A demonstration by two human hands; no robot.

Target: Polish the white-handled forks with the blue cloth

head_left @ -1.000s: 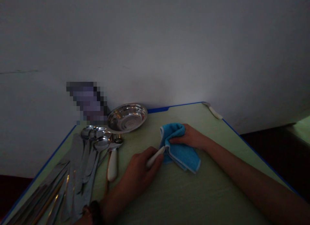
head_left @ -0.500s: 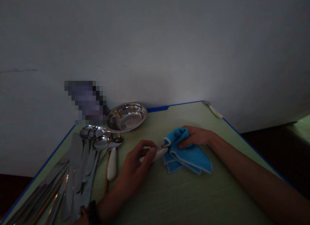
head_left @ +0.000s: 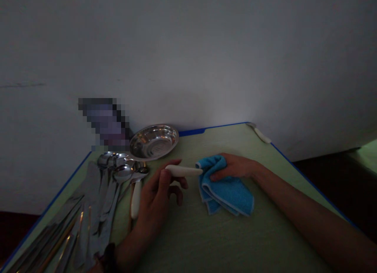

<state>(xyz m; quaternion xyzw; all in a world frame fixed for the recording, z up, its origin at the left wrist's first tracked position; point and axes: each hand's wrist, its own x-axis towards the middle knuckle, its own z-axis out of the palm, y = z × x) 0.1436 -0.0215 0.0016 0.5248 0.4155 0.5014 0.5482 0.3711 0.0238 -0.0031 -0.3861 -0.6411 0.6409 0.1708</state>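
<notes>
My left hand (head_left: 159,194) pinches the broad end of a white handle (head_left: 184,171) between thumb and forefinger, its other fingers loosely curled below. The handle lies nearly level, and its narrow end points right and meets the blue cloth (head_left: 229,192). Whatever is fixed to that narrow end is hidden, so I cannot tell which utensil it is. Bunched folds of the cloth are gripped by my right hand (head_left: 232,167), with the lower corners hanging loose over the table.
Left of my hands lie several metal spoons (head_left: 123,171), knives (head_left: 85,226) and another white-handled piece (head_left: 136,200). Behind them stands a shiny steel bowl (head_left: 154,141) beside a pixelated dark object (head_left: 106,122). A white-handled utensil (head_left: 261,135) rests at the green table's (head_left: 218,241) far right corner.
My left hand has turned and shifted slightly left, bringing the white handle up and nearly level. The cloth and my right hand have moved a little to the left.
</notes>
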